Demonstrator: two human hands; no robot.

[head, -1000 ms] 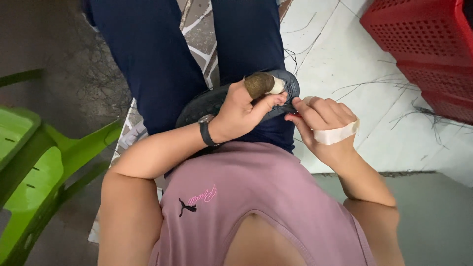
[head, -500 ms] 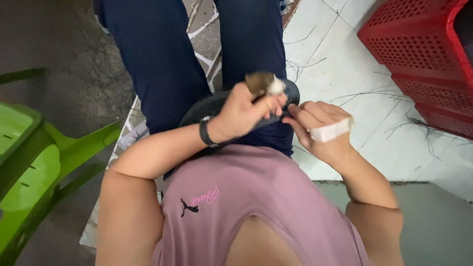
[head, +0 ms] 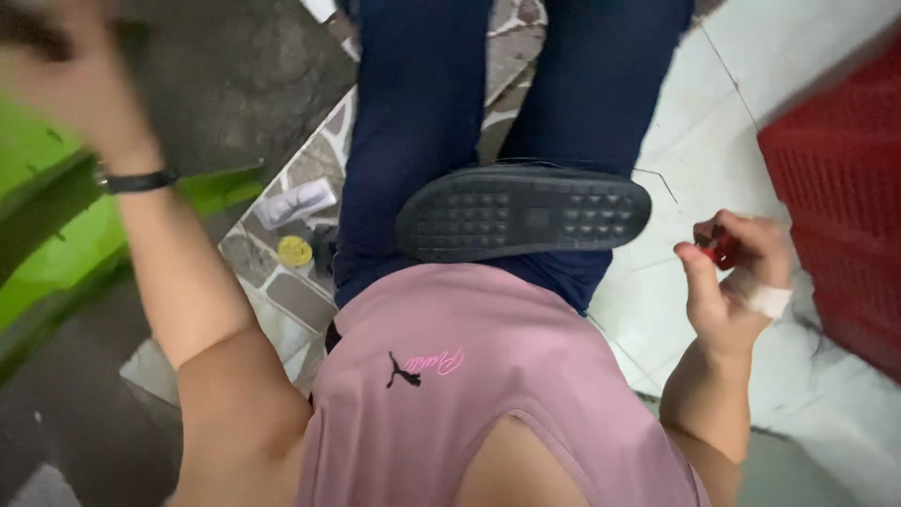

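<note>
My right hand (head: 737, 282), at three o'clock: fingers curled closed around a small red object (head: 721, 249), its kind too hidden to tell; a white bandage (head: 771, 300) wraps the hand near the wrist. My left hand (head: 66, 70), at ten o'clock: raised and blurred, grip not discernible; a black wristband (head: 136, 180) sits below it. Centre: one black shoe (head: 524, 214), sole up, lying across my dark blue trousers (head: 422, 113), apart from both hands. At three o'clock beyond the right hand: a red perforated crate (head: 840, 188), contents not visible. At nine o'clock: a green plastic chair (head: 38, 235). On the patterned floor at eight o'clock: a small yellow round item (head: 296, 250).
</note>
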